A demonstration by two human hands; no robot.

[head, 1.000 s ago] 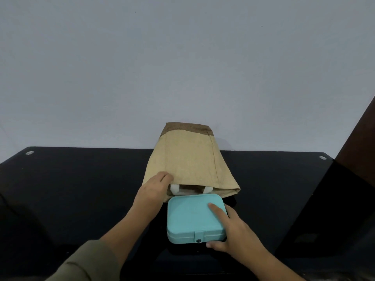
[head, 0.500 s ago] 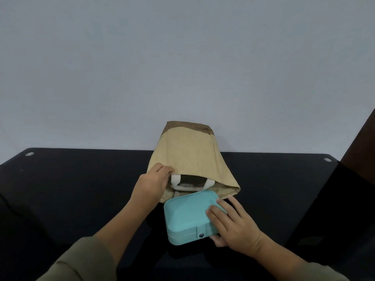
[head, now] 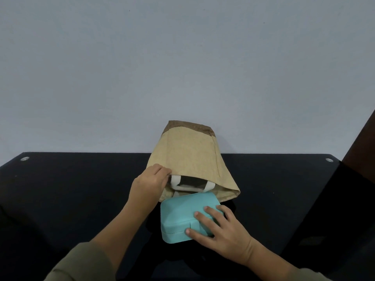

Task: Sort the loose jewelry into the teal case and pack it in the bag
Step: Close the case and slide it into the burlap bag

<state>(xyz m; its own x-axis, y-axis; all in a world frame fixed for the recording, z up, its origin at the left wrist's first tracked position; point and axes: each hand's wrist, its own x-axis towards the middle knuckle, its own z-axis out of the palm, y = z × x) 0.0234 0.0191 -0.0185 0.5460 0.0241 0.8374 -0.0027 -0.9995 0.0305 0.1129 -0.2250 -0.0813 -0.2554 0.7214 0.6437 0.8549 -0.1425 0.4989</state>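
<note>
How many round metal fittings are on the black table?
2: left fitting at the far left corner of the table, right fitting at the far right. Others may be hidden.

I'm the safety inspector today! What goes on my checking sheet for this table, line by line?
Surface: glossy black table, with silver bolt caps at its far corners.
Job's things: tan bag on its side, mouth toward the person, white handles showing inside; teal case closed, far edge at the bag's mouth, most of it outside. No loose jewelry seen.
Clutter: nothing seen.
Grips: left hand pinches the bag's upper lip, holding the mouth open; right hand lies with straight fingers on the case lid.
Cables: nothing seen.
Surroundings: plain pale wall behind; dark brown panel at the right.
</note>
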